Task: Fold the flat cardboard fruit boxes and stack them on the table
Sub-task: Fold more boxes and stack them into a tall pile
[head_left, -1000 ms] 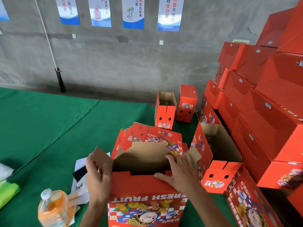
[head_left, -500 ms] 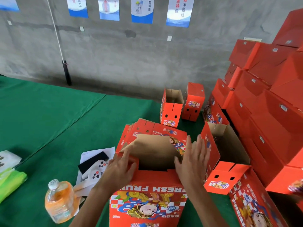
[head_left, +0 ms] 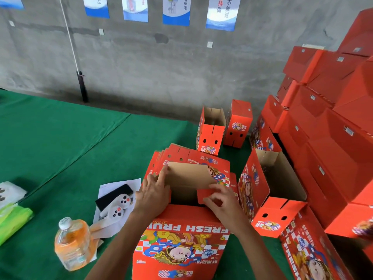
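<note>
Left hand [head_left: 154, 194] flat on brown flap [head_left: 187, 175], right hand [head_left: 221, 202] pinching red flap [head_left: 205, 194], box [head_left: 181, 243] beneath

You face a bare grey concrete wall [head_left: 161, 63], mottled and stained dark along its foot. A row of blue-and-white posters [head_left: 222, 13] with Chinese writing hangs across its top, cut off by the frame. A thin white cord [head_left: 68, 35] slants down the wall to a black post [head_left: 82, 86] standing at the table's far edge. Small pale squares [head_left: 210, 44] are stuck on the concrete. The table wears a green cloth [head_left: 60, 134] with a seam running diagonally. Light is soft and even.
</note>
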`<action>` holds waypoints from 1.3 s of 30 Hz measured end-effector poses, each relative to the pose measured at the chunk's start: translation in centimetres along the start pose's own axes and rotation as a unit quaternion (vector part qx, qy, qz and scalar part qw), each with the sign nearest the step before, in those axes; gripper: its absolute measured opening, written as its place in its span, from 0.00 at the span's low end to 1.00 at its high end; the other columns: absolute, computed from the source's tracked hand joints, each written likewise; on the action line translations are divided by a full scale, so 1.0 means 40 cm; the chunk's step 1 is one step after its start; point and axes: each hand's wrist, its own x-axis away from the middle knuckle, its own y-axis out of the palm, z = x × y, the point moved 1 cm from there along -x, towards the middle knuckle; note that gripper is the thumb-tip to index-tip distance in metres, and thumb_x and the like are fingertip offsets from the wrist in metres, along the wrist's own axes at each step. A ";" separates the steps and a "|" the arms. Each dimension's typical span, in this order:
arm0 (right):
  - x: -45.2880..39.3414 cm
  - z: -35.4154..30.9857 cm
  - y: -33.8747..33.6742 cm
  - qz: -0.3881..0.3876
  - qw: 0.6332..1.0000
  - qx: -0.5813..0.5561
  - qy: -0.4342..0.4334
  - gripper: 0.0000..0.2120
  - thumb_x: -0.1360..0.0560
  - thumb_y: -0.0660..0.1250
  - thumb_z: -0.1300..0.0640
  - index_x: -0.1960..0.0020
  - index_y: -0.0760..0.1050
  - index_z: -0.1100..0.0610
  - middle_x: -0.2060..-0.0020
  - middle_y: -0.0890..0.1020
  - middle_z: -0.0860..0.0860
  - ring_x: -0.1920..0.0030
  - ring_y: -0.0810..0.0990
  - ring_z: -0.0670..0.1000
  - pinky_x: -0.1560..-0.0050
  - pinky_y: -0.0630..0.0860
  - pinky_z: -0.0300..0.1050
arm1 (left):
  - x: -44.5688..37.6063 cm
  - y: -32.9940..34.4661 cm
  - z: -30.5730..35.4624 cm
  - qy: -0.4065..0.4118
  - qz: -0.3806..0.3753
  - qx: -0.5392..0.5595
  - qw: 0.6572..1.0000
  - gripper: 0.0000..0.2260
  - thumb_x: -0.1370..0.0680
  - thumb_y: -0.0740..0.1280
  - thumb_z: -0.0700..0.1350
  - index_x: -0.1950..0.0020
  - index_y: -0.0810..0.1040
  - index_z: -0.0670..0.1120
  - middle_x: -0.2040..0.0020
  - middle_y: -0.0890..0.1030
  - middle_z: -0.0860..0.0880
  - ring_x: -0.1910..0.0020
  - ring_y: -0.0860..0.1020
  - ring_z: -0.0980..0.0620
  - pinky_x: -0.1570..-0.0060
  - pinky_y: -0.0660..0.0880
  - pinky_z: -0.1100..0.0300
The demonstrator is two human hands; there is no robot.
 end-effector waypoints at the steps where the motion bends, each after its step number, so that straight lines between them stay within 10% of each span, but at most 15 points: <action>1: 0.002 0.002 -0.001 0.012 1.000 -0.010 0.015 0.16 0.22 0.72 0.44 0.37 0.77 0.46 0.31 0.70 0.40 0.28 0.66 0.43 0.26 0.66 0.53 | 0.001 -0.009 -0.005 0.016 0.027 0.045 0.998 0.22 0.15 0.57 0.49 0.20 0.61 0.55 0.40 0.70 0.43 0.37 0.70 0.40 0.42 0.73 0.39; 5: 0.015 0.006 0.002 -0.034 0.992 -0.101 0.062 0.35 0.20 0.68 0.42 0.19 0.54 0.40 0.20 0.53 0.38 0.20 0.52 0.43 0.21 0.59 0.52 | 0.008 -0.021 -0.029 0.143 0.045 0.008 0.989 0.12 0.17 0.54 0.40 0.47 0.77 0.38 0.46 0.78 0.40 0.43 0.73 0.38 0.44 0.72 0.40; 11: 0.011 0.022 0.010 -0.088 0.986 -0.101 0.095 0.14 0.16 0.58 0.41 0.33 0.76 0.33 0.22 0.61 0.36 0.21 0.58 0.46 0.22 0.62 0.61 | 0.010 -0.005 -0.016 0.056 -0.122 -0.052 0.990 0.33 0.24 0.63 0.71 0.24 0.64 0.55 0.24 0.67 0.53 0.22 0.61 0.49 0.27 0.65 0.41; 16: -0.014 0.016 0.017 -0.108 0.988 0.025 0.110 0.41 0.27 0.74 0.37 0.21 0.59 0.43 0.25 0.62 0.43 0.26 0.65 0.49 0.26 0.69 0.55 | 0.001 0.009 0.008 0.016 -0.108 -0.149 0.983 0.38 0.28 0.65 0.74 0.26 0.65 0.52 0.26 0.69 0.48 0.24 0.64 0.46 0.30 0.67 0.41; 21: -0.022 0.001 0.032 -0.060 0.988 0.001 0.140 0.43 0.27 0.72 0.33 0.20 0.56 0.46 0.24 0.64 0.45 0.27 0.67 0.49 0.29 0.70 0.53 | -0.005 0.024 -0.004 0.017 -0.090 -0.156 0.984 0.37 0.27 0.57 0.78 0.27 0.67 0.54 0.27 0.69 0.49 0.26 0.65 0.47 0.35 0.70 0.41; 26: -0.005 0.030 0.002 -0.052 0.884 -0.255 0.389 0.38 0.22 0.48 0.24 0.32 0.74 0.52 0.39 0.83 0.57 0.40 0.83 0.59 0.36 0.79 0.61 | -0.006 0.035 0.010 -0.020 -0.103 -0.189 0.976 0.43 0.28 0.47 0.81 0.25 0.66 0.53 0.23 0.67 0.46 0.23 0.61 0.42 0.35 0.68 0.38; 31: 0.069 0.112 -0.004 -0.180 0.760 -0.315 0.540 0.47 0.28 0.54 0.19 0.30 0.65 0.58 0.26 0.68 0.65 0.29 0.70 0.71 0.39 0.78 0.70 | -0.024 0.047 0.030 0.026 -0.142 -0.198 0.969 0.61 0.43 0.48 0.89 0.19 0.58 0.52 0.17 0.55 0.45 0.17 0.48 0.41 0.28 0.44 0.25; 39: 0.108 0.148 0.046 -0.221 0.785 -0.229 0.531 0.35 0.20 0.54 0.29 0.38 0.74 0.61 0.41 0.79 0.60 0.47 0.80 0.57 0.44 0.81 0.53 | -0.003 0.105 0.102 0.187 -0.215 -0.097 0.954 0.38 0.26 0.69 0.67 0.21 0.55 0.66 0.16 0.49 0.52 0.17 0.41 0.48 0.27 0.31 0.32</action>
